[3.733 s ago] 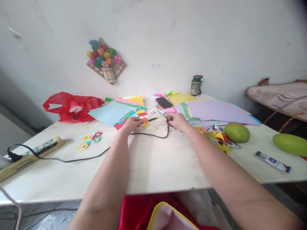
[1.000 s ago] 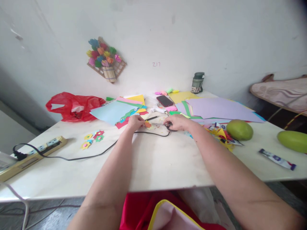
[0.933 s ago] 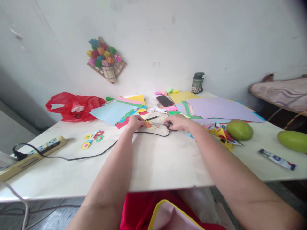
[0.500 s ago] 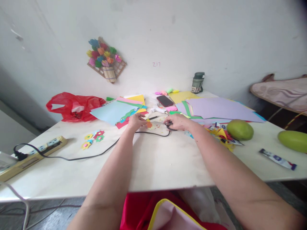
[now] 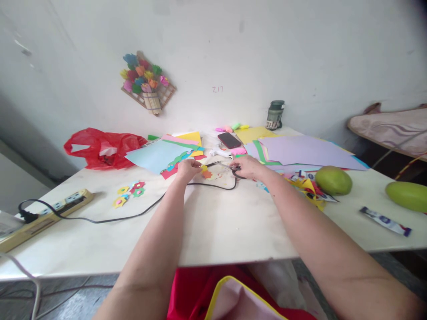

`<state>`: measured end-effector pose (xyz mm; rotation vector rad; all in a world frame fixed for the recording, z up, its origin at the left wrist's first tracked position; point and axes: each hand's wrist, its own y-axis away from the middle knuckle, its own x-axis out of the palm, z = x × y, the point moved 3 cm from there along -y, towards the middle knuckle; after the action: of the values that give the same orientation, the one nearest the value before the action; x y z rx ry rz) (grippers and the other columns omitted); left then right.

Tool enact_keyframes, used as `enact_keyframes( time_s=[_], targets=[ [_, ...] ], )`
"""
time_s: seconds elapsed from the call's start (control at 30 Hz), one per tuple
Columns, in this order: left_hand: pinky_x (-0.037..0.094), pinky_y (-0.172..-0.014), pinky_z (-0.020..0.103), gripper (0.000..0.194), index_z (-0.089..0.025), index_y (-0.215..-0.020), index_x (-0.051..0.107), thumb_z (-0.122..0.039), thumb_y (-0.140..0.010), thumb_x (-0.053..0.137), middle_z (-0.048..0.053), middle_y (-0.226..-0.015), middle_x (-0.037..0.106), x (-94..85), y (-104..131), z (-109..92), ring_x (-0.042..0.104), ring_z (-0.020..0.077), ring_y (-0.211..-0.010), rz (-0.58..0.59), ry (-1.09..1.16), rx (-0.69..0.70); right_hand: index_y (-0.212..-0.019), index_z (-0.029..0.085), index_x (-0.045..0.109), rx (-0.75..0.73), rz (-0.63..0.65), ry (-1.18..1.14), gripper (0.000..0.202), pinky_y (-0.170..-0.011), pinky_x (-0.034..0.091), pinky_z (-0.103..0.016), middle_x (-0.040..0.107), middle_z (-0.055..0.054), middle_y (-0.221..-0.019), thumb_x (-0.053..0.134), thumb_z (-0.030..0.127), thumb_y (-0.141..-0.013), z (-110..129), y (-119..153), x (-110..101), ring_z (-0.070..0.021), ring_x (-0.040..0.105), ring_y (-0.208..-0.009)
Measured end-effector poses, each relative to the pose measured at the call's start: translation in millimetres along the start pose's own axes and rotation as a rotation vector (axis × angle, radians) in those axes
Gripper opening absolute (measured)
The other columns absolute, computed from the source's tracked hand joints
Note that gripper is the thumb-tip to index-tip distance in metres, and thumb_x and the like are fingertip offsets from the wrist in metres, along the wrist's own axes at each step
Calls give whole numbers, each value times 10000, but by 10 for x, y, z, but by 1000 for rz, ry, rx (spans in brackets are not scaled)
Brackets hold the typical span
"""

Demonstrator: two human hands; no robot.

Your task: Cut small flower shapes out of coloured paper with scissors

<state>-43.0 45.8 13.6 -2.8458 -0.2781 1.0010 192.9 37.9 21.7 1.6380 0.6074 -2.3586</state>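
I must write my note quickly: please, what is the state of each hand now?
Left hand: closed, pinching what looks like a small yellow paper piece.
Right hand: closed, holding scissors by the handles.

- The scissors (image 5: 230, 167) are gripped by the right hand (image 5: 248, 167), the blades being pointed toward the left hand (image 5: 188, 170).
- A small yellow paper piece (image 5: 203, 168) is pinched at the left fingertips — orange scraps (image 5: 207, 174) are seen just beside it.
- Paper flowers (image 5: 138, 186) are grouped on the table (image 5: 213, 231), near a power strip (image 5: 45, 224).
- A phone (image 5: 229, 141) is laid between a light blue sheet (image 5: 153, 155) and a purple sheet (image 5: 303, 153).
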Motion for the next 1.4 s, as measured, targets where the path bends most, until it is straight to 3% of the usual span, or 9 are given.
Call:
enact_keyframes(
  time_s=[0.2,0.33,0.57,0.7,0.83,0.97,1.13,1.23,1.4],
  targets=[
    [478,-712,245,179,-194,-766,710,-164,-592,684,16,-758,705,-25,-45,72,647,171,-759,-40,13,-9,-1068,197,677,31,-12,-90,413,-690,457,-216,716,-44,-953,666,206,-656,1,-11,2,-168,642,-834],
    [470,-656,253,214,-191,-785,712,-217,-573,709,21,-743,700,-65,-113,169,639,174,-718,-113,153,-17,-1034,191,685,32,-33,-84,369,-662,452,-216,709,-41,-971,663,225,-667,11,-14,-20,-163,637,-805],
    [467,-677,263,391,-130,-773,691,-286,-438,816,12,-691,659,-25,-123,176,587,116,-635,-4,674,38,-1023,240,706,86,27,60,382,-647,439,-243,714,-38,-955,677,272,-644,48,10,-49,-197,633,-850],
    [463,-683,241,423,-126,-789,681,-251,-417,839,-9,-680,635,14,-62,89,576,85,-635,63,862,24,-919,255,732,97,75,192,285,-619,409,-271,715,-59,-948,683,300,-641,147,46,-72,-241,625,-885],
    [459,-665,211,399,-132,-807,680,-193,-441,827,-21,-676,625,55,-29,38,576,68,-630,138,958,9,-837,217,727,105,115,155,201,-589,387,-253,706,-60,-899,670,286,-657,185,47,-49,-213,613,-839],
    [463,-670,214,374,-130,-828,675,-160,-479,806,-18,-681,626,87,-18,10,582,69,-631,201,997,29,-866,203,722,24,218,-43,257,-569,389,-216,681,2,-794,654,194,-618,122,28,0,-155,595,-731],
    [461,-653,212,385,-127,-857,671,-135,-494,799,-11,-708,638,152,50,-81,595,78,-647,284,967,32,-1011,174,700,79,92,-527,317,-650,439,-225,692,-29,-931,623,261,-716,124,31,-35,-146,606,-790],
    [461,-647,212,404,-123,-884,665,-137,-502,797,-13,-697,635,218,104,-143,594,77,-642,355,944,36,-895,144,716,79,14,-826,283,-665,454,-237,699,-53,-840,647,359,-724,210,10,22,-142,610,-747],
    [472,-673,228,405,-116,-895,654,-131,-515,790,-1,-694,643,284,128,-156,611,93,-662,398,912,19,-672,123,668,226,-121,-1007,68,-556,436,-213,632,-8,-573,681,187,-653,237,-53,171,-94,545,-540]
  ],
)
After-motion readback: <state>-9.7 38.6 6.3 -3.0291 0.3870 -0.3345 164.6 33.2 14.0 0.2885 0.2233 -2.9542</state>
